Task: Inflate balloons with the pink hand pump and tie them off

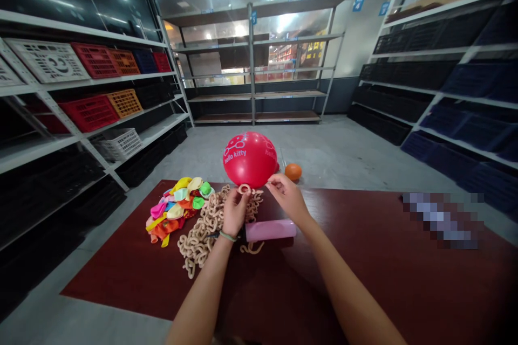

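Observation:
A round, inflated red balloon with "hello kitty" print is just beyond my hands, over the table's far edge. My left hand pinches a small beige ring right below the balloon; the balloon's neck is hidden there. To the right, the fingertips of my right hand are pressed together beside the balloon's lower edge; what they hold is too small to make out. Under and left of my left hand lies a heap of curled beige loops. A pink cylinder with a black end, like a balloon pump, rests between my forearms.
Limp, coloured balloons are piled on the left of the dark red table. A blurred-out item lies at the right. An orange balloon sits beyond the table. Shelves with crates stand left; a metal rack stands behind.

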Demonstrator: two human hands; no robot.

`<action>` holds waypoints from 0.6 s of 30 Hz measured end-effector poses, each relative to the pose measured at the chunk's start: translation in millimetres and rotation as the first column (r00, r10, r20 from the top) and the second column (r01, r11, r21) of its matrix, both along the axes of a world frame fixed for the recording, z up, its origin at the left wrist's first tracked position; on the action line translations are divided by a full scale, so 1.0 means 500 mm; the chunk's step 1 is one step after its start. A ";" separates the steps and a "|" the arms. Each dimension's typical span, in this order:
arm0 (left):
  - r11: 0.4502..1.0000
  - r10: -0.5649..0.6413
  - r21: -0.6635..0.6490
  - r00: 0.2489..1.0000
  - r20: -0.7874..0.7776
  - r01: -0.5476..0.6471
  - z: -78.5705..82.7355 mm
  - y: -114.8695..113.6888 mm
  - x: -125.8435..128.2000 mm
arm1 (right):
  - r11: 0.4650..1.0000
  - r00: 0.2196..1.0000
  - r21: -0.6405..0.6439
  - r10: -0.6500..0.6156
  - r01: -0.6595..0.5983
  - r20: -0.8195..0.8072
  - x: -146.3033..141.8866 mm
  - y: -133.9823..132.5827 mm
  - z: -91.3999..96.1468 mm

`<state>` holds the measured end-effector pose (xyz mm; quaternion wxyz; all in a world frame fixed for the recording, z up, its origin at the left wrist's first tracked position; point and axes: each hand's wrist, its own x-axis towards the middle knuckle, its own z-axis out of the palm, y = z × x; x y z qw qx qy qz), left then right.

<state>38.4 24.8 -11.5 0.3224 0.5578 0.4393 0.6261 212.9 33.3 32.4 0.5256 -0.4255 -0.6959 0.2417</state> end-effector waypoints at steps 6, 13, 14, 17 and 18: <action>0.957 -0.285 -0.043 0.958 0.023 0.285 0.023 0.027 0.029 | 0.999 0.989 -0.012 -0.051 0.050 -0.142 0.023 0.024 -0.012; 0.963 -0.249 -0.112 0.969 -0.003 0.247 0.028 0.047 0.026 | 0.990 0.980 -0.112 -0.105 0.086 -0.172 0.042 0.034 -0.018; 0.972 -0.208 -0.114 0.978 -0.024 0.204 0.027 0.043 0.020 | 0.990 0.983 -0.117 -0.098 0.080 -0.155 0.042 0.033 -0.018; 0.984 -0.123 -0.131 0.992 -0.030 0.118 0.027 0.021 -0.009 | 0.991 0.997 -0.131 -0.027 0.017 -0.076 0.036 0.027 -0.020; 0.986 -0.101 -0.139 0.995 -0.023 0.097 0.028 0.011 -0.022 | 0.991 0.999 -0.136 0.015 -0.020 -0.041 0.033 0.023 -0.021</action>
